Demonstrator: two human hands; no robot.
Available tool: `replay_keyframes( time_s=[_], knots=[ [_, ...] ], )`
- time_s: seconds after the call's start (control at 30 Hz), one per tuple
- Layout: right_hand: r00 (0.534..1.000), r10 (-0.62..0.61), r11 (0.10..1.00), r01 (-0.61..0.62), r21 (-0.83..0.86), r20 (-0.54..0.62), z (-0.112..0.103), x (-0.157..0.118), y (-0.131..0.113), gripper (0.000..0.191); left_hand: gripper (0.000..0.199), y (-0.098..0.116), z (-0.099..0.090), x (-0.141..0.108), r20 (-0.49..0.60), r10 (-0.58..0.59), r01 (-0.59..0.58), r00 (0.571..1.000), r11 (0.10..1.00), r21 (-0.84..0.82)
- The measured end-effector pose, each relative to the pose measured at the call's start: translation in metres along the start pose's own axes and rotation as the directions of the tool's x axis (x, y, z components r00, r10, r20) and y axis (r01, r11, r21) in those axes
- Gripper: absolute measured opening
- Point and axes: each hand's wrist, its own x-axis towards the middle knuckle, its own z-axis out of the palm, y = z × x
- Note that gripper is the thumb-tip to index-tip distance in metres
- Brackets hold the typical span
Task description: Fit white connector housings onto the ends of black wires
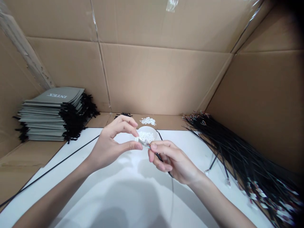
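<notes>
My left hand [116, 142] pinches a small white connector [137, 139] between thumb and forefinger. The fingers of my right hand [168, 158] close on a black cable [158, 156] just behind its thin wires [147, 145], which reach up to the connector. Whether the wire ends sit inside the connector is too small to tell. Behind both hands stands a white bowl [154, 129] filled with small white pieces [146, 136].
Grey sheets marked INTEX [45, 117] are stacked at the left with black strips. At the right lies a large bundle of black cables [228, 142]. Loose white pieces [148, 121] and small black pieces [125, 114] lie behind the bowl. Cardboard walls [163, 76] enclose the white table [118, 196].
</notes>
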Motion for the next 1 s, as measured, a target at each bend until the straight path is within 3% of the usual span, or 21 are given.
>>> replay_keyframes(
  time_s=[0.2, 0.6, 1.0],
  knots=[
    [0.997, -0.073, 0.997, 0.072, -0.038, -0.017, 0.0028, -0.0001, 0.0002, 0.034, 0.020, -0.0023, -0.0051, -0.0025, 0.148, 0.122, -0.117, 0.981, 0.992, -0.043],
    [0.991, -0.135, 0.986, 0.135, -0.096, 0.011, 0.0011, -0.0038, 0.0040, 0.035, 0.020, 0.0004, -0.0068, -0.0022, 0.111, 0.142, -0.142, 0.984, 0.990, -0.003],
    [0.988, -0.154, 0.981, 0.156, -0.117, 0.024, 0.0022, -0.0036, 0.0033, 0.033, 0.024, 0.0003, -0.0064, -0.0033, 0.144, 0.270, -0.274, 0.952, 0.962, 0.010]
  ],
)
